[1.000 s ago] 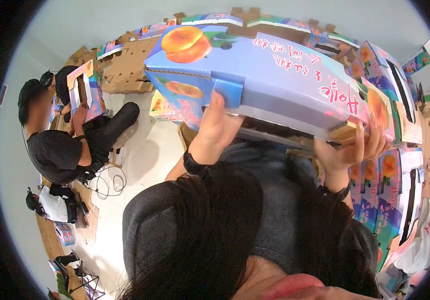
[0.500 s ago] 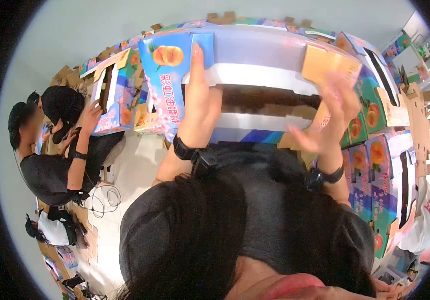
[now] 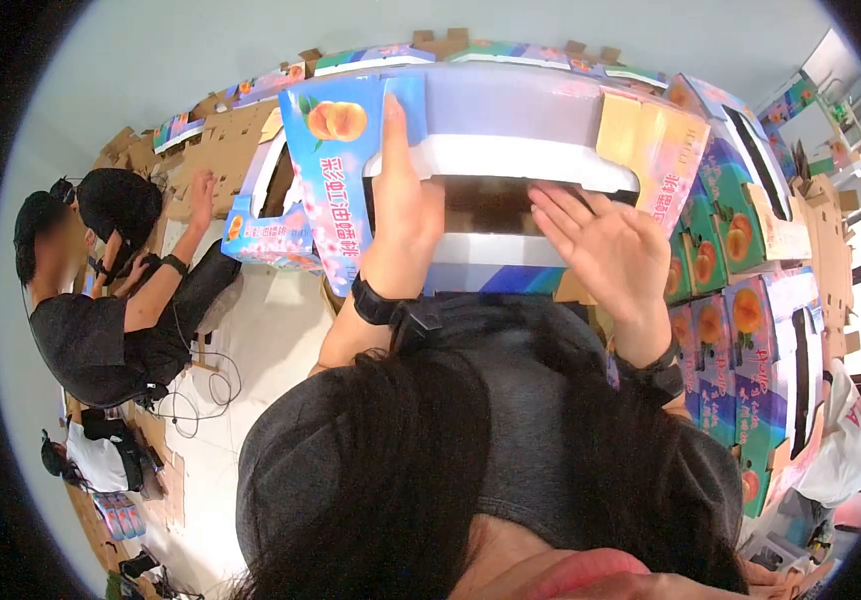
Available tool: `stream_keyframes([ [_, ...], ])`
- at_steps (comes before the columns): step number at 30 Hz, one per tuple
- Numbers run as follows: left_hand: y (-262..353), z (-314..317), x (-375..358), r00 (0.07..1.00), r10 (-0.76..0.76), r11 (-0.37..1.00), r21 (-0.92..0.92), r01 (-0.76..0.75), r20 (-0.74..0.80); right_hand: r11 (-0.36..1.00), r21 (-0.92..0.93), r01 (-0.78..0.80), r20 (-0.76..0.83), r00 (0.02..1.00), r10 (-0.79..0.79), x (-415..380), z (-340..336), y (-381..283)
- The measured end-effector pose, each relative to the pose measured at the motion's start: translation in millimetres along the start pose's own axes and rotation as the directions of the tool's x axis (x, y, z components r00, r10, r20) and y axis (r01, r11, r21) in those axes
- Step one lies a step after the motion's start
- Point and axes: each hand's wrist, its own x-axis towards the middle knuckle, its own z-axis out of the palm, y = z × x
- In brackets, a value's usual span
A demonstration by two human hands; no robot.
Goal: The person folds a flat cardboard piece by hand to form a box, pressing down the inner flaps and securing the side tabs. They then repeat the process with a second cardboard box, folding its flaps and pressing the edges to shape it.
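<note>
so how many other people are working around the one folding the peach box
3 in view: a person in black crouching far left, a person in white lower left, a person in white far right; others may be hidden.

The person wore a dark grey short-sleeved shirt (image 3: pixel 551 420) and had long dark hair (image 3: pixel 391 480). Below each bare hand, a black band circled the wrist: left (image 3: pixel 376 303), right (image 3: pixel 656 370).

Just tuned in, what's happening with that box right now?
A person is working on a peach box held up in front of them. The left hand lies flat against its left end, fingers pointing up, while the right hand presses open-palmed at the window opening. Finished boxes stand stacked to the right. A co-worker sits on the floor with another box.
</note>
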Motion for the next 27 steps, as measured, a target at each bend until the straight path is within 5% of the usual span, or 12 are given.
stream_keyframes([
  [1,-1.4,-1.6,-1.9,1.0,0.009,1.0,-0.01,-0.009,0.007,0.996,-0.074,0.04,-0.1,0.994,-0.047,4.0,1.0,3.7],
  [4,-3.9,-6.2,-5.4,0.999,0.04,0.996,0.082,-0.042,0.024,0.988,0.153,0.022,-0.069,0.998,-0.012,12.3,1.6,8.2],
  [7,1.1,-2.2,-12.2,0.999,0.019,1.0,-0.001,-0.019,0.036,0.981,0.182,0.064,-0.085,0.995,-0.049,18.0,7.8,4.6],
  [13,-0.2,-11.3,-13.9,0.997,0.028,1.0,-0.001,-0.028,0.078,0.959,0.019,0.284,-0.217,0.937,-0.273,40.8,5.7,7.8],
  [19,4.6,-18.4,-19.6,0.991,0.055,0.998,0.009,-0.056,0.12,0.922,-0.193,0.335,-0.123,0.924,-0.362,35.6,0.1,6.8],
  [22,8.9,-18.7,-23.1,0.978,0.117,0.993,-0.032,-0.113,0.174,0.94,-0.064,0.335,0.088,0.94,-0.329,33.9,-4.0,0.4],
  [27,10.6,-18.9,-5.4,0.961,0.134,0.99,0.016,-0.142,0.242,0.918,-0.103,0.383,0.102,0.922,-0.373,53.7,-5.4,-6.9],
])
